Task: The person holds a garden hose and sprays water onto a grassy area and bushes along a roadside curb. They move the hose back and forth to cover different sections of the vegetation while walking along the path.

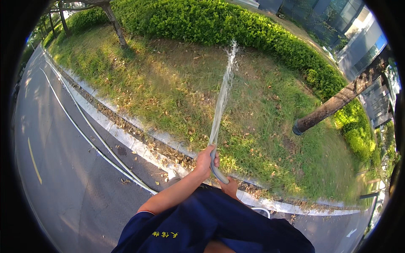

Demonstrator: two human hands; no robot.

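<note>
A pale, flexible hose (220, 175) runs between my hands in front of my dark blue shirt. My left hand (204, 160) is closed around its outlet end, with the thumb near the opening. Lower and to the right, my right hand (230, 187) grips the hose close to my body. From the outlet a stream of water (222, 98) shoots forward over the grass and lands at the foot of a green hedge (202, 22), where it splashes white.
Long pale hose lengths (91, 144) lie on the asphalt road (63, 177) at left. A stone kerb (139, 145) and a gutter of dry leaves border the grass. One tree trunk (335, 102) leans at right, another (115, 25) stands upper left. Buildings lie beyond the hedge.
</note>
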